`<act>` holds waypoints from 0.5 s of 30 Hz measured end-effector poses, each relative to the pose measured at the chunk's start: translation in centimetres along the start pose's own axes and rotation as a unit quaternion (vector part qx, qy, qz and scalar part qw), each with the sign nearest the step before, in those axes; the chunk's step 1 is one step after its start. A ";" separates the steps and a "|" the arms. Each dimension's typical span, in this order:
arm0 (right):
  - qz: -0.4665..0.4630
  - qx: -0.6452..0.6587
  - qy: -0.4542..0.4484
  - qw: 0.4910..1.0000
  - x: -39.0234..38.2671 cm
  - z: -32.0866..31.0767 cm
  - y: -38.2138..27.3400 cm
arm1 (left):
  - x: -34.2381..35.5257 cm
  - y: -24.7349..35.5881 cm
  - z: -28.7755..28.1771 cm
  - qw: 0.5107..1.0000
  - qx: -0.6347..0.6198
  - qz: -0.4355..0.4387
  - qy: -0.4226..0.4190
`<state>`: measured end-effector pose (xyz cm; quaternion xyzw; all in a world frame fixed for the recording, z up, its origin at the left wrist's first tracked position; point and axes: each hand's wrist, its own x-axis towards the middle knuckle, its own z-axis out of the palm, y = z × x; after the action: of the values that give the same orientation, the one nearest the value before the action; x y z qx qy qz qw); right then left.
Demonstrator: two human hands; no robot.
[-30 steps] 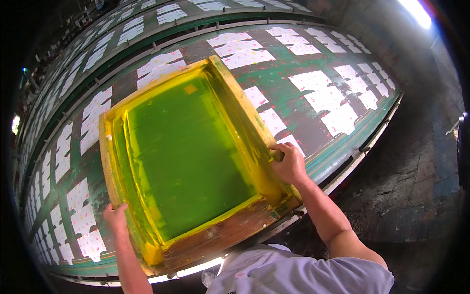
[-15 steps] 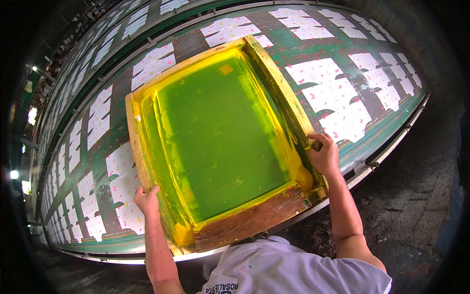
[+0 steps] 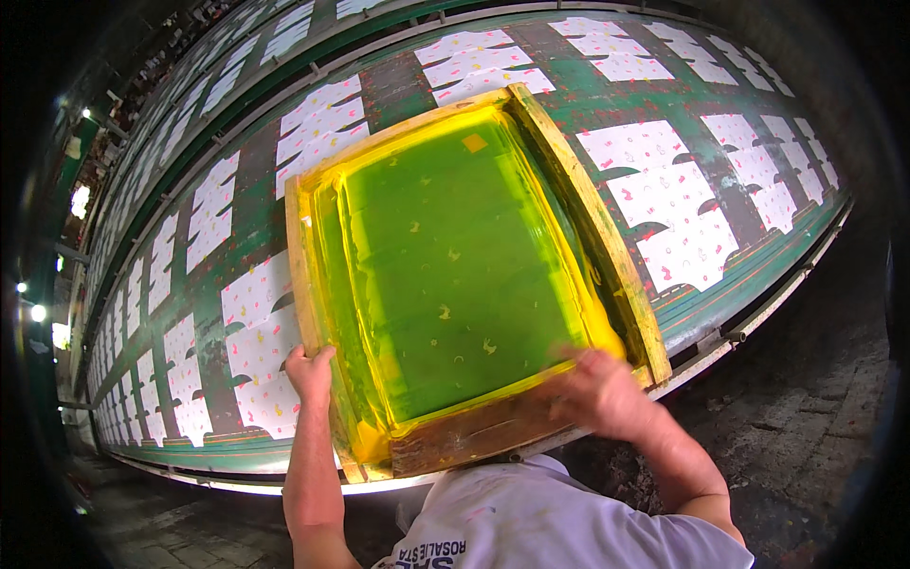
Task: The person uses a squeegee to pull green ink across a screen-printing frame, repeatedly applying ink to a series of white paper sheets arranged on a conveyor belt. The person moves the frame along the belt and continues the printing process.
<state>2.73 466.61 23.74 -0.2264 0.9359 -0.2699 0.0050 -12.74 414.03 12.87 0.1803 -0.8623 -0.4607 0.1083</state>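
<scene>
Green table [image 3: 616, 102] under screen [image 3: 455, 266], white panels [image 3: 673, 199] left, right and beyond it. Screen over table's near edge; contact unclear. Left hand [image 3: 311, 373] clamped on screen's left rail [image 3: 298, 247]. Right hand [image 3: 607, 394] blurred at its near-right corner, grip can't tell. Probably positioning screen; next move calls for steady two-sided hold.

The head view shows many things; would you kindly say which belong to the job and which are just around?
Job in hand: wooden frame, held by the left hand; green mesh and yellow coating inside it; blurred right hand by its near right corner; printed white pieces; green table.
Just around: bright light, far left; floor, right.
</scene>
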 end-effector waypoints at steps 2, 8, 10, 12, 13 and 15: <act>-0.097 0.054 -0.083 0.990 0.2 1.4 -3.3 | 0.1 -0.2 -0.1 1.000 0.028 0.012 0.006; -0.093 -0.107 -0.042 0.989 2.1 4.0 -7.7 | -0.1 0.2 -0.2 0.989 0.144 0.009 0.017; -0.097 -0.102 -0.032 0.990 3.7 5.1 -8.8 | -0.3 0.5 -0.4 0.991 0.131 0.002 0.016; -0.069 -0.127 -0.068 0.987 5.6 6.4 -10.0 | -0.4 0.8 -0.5 0.991 0.130 0.007 0.021; -0.044 -0.164 -0.111 0.979 6.4 6.7 -10.4 | -0.6 1.0 -0.5 0.990 0.136 0.015 0.025; 0.007 -0.182 -0.177 0.967 7.2 5.7 -10.1 | -0.6 1.3 -0.3 0.989 0.141 0.022 0.026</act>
<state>1.26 453.01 24.80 -0.2611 0.9550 -0.0511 0.1311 -12.33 414.75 14.12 0.1864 -0.9195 -0.3267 0.1144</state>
